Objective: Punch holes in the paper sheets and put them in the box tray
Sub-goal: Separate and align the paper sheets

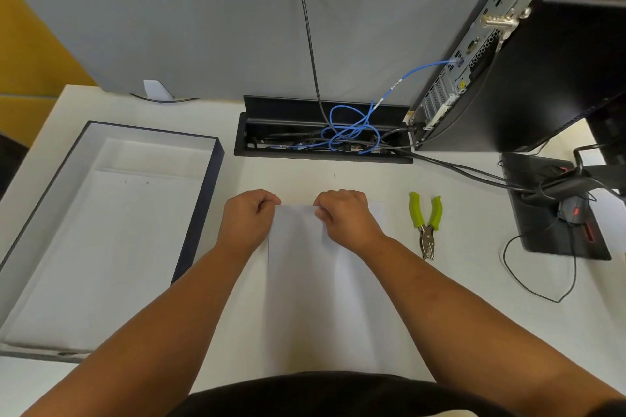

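A white paper sheet (305, 284) lies on the desk in front of me, over other white sheets whose edge shows to its right. My left hand (249, 217) pinches the sheet's far left corner and my right hand (345, 213) pinches its far edge near the middle. A hole punch (426, 223) with green handles lies on the desk to the right of my right hand, untouched. The dark-walled box tray (200, 213) stands at the left; a white sheet with two small holes near its far edge lies inside it.
A black cable well (321, 132) with blue and black cables is sunk into the desk behind the paper. A black computer tower (528, 61) stands at the back right, a black stand (555, 210) with cables at the right. A grey partition closes the back.
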`<state>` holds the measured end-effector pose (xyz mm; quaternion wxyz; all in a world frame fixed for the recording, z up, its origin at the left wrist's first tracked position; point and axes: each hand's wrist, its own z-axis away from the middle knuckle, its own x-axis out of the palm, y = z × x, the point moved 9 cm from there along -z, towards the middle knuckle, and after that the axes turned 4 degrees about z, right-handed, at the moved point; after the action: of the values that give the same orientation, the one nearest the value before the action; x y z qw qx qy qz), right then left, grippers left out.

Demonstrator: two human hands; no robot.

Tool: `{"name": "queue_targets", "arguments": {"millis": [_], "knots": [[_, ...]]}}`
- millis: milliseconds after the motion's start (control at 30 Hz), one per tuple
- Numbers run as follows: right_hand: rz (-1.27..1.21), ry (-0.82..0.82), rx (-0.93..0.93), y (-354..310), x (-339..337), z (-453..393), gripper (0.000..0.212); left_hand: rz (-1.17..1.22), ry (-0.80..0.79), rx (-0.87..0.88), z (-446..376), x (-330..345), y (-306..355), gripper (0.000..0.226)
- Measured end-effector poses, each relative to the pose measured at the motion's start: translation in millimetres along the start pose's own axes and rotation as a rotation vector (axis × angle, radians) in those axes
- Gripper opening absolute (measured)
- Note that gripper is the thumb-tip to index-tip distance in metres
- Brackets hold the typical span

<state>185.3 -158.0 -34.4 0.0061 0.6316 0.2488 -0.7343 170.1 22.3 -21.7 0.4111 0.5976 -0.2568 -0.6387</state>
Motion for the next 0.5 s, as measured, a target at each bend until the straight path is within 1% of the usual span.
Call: {"name": "queue_targets", "arguments": {"millis": [33,100,200,300,400,467,500], "knots": [[-0.003,0.004,0.006,1,0,0,0.014,0.034,0.002,-0.008,1,1,0,0.023],[-0.011,0.008,0.018,3,-1,0,0.014,0.078,-0.046,-0.01,4,9,0,0.017],[-0.011,-0.004,0.01,1,-2,-1,0.015,0.036,-0.135,-0.021,10,26,-4,0.013],[0.03,-0.024,0.012,4,-4,-1,0.016,0.067,-0.098,-0.072,11,26,-10,0.013],[0.024,0.001,0.087,26,-9,2,0.016,0.106,-0.07,-0.118,10,21,-16,0.011],[-0.016,0.023,0.144,45,-14,6,0.015,0.113,-0.062,-0.129,7,18,-19,0.011],[-0.089,0.029,0.179,53,-15,8,0.015,0.118,-0.055,-0.131,6,17,-21,0.011]]}}
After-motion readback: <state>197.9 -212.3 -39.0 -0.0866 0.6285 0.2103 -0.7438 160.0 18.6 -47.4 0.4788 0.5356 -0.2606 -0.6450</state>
